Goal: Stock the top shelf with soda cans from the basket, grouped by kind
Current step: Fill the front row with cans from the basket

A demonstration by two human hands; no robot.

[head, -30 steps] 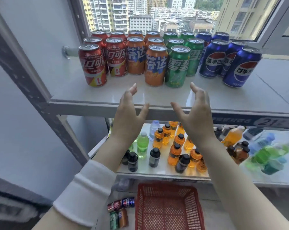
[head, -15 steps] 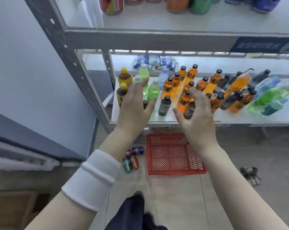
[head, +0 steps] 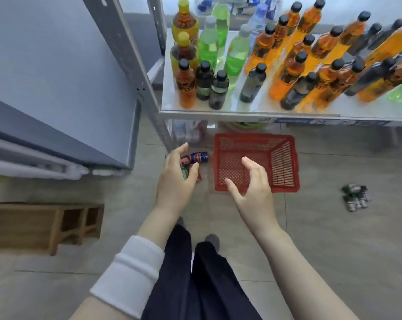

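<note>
Nothing is gripped by either hand. The left hand is spread wide just left of the frame's centre, thumb and fingers parted, and is seen over a small cluster of soda cans that lie on their sides on the tiled floor; whether any of them is touched cannot be told. A blue can is shown plainly beside the fingertips, a red can at its left is partly covered, and slivers of green and orange are glimpsed between thumb and forefinger. The right hand is likewise held open with its fingers parted, and is seen in front of the lower left part of the red basket, a mesh-walled crate that is set on the floor just right of the cans. Across the upper right of the frame a white shelf is crowded with upright orange bottles, green bottles and dark bottles. A grey perforated upright is seen slanting down from the upper left. A wooden stool is placed at the lower left, and a huddle of small dark containers is left on the floor at the right. A white cuff is worn on the left forearm, and dark trousers are seen at the bottom centre.
</note>
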